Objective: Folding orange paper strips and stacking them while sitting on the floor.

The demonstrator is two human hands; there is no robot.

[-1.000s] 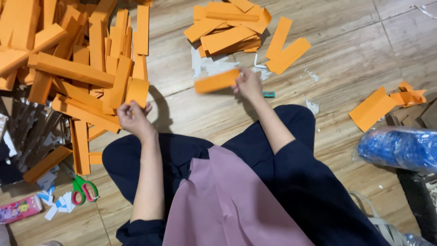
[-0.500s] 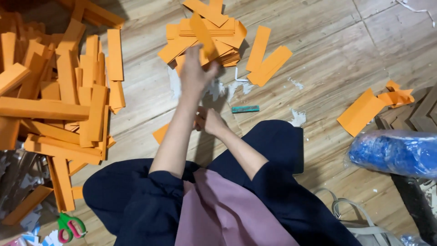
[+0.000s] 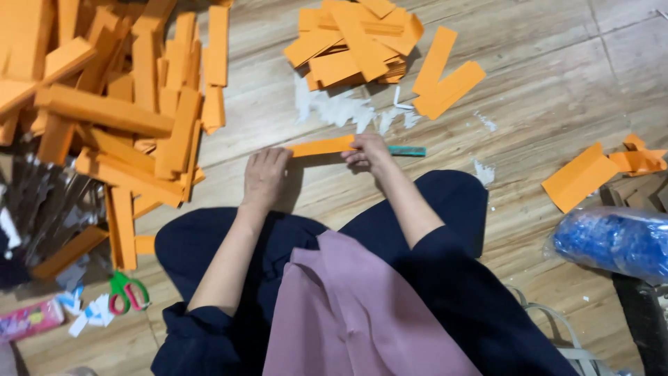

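Note:
I sit on a wooden floor with my legs folded. One orange paper strip (image 3: 321, 147) lies on the boards in front of me. My left hand (image 3: 264, 174) rests flat on its left end. My right hand (image 3: 367, 152) pinches its right end, right beside a teal stick-like tool (image 3: 407, 150) lying on the floor. A flat stack of orange strips (image 3: 355, 42) sits further ahead, with white paper scraps (image 3: 337, 108) just below it.
A big heap of folded orange strips (image 3: 118, 104) fills the left side. Green and red scissors (image 3: 129, 292) and a pink packet (image 3: 31, 319) lie at lower left. Loose orange pieces (image 3: 581, 177) and a blue plastic bundle (image 3: 612, 240) are on the right.
My left hand left the big heap, reached up to the far stack, then came down. Both hands now press one orange strip on the floor in front of me.

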